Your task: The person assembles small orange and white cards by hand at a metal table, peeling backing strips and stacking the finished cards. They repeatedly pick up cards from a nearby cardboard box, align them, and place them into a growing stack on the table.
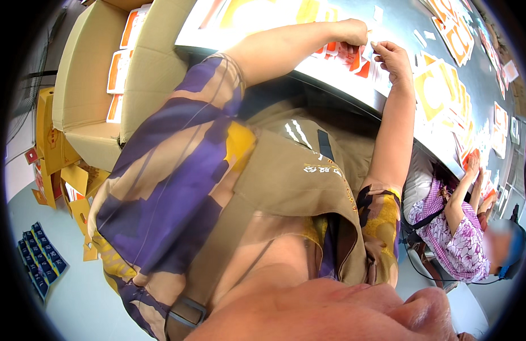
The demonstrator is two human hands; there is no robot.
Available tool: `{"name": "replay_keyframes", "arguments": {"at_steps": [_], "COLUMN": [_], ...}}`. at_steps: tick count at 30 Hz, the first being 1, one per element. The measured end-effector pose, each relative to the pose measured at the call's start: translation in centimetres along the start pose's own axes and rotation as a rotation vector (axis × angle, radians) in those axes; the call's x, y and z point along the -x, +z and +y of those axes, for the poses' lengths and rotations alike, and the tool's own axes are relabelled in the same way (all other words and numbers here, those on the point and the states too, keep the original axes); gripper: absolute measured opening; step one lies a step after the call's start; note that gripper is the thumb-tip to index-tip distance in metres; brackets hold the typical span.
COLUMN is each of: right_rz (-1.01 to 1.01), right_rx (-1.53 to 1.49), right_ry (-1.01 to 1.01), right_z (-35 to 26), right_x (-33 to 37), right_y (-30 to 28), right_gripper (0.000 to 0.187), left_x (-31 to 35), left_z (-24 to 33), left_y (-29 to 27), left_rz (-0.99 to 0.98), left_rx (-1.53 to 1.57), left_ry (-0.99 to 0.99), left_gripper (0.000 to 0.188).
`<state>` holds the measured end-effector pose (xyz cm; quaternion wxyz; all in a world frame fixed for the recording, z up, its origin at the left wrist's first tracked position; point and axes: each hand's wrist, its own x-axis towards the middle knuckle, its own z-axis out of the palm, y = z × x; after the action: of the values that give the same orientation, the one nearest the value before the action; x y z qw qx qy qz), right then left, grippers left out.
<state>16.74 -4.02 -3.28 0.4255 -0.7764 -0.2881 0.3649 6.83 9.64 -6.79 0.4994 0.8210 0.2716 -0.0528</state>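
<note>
My left hand (354, 33) is curled closed over the near edge of the table, its fingertips turned down and partly hidden. Close beside it, my right hand (394, 59) pinches a small thin white piece (369, 46) between thumb and finger. What the left fingers hold, if anything, cannot be made out. Just below both hands lie red-and-white printed cards (361, 69) near the table edge. To the right of my right hand are orange-and-white printed sheets (436, 94), overlapping in a spread pile.
The dark table (396, 23) bears small white slips (429, 35) and more printed sheets (453, 34). An open cardboard box (84, 91) with stacked printed packs (119, 71) stands at left. A co-worker (456, 244) sits at right, hands on the table. A dark blue patterned panel (41, 258) lies lower left.
</note>
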Motion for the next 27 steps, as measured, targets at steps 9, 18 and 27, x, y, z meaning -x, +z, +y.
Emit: {"name": "replay_keyframes", "arguments": {"at_steps": [9,18,27], "right_rz": [0.270,-0.078,0.124], "right_rx": [0.917,0.349,0.782], "right_ry": [-0.194,-0.187,-0.288], "right_z": [1.0,2.1,3.6], "right_x": [-0.8,-1.4,-3.5], "right_y": [1.9,1.3,2.6], "right_gripper": [0.038,0.030,0.021], "left_x": [1.1,1.4,2.3], "left_z": [0.1,0.2,0.7], "left_y": [-0.4,-1.4,-0.5], "left_rz": [-0.010,0.146,0.166], "left_rx": [0.067,-0.079,-0.077], "left_ry": [0.170,0.158,0.213], "left_gripper": [0.046,0.043,0.025]}}
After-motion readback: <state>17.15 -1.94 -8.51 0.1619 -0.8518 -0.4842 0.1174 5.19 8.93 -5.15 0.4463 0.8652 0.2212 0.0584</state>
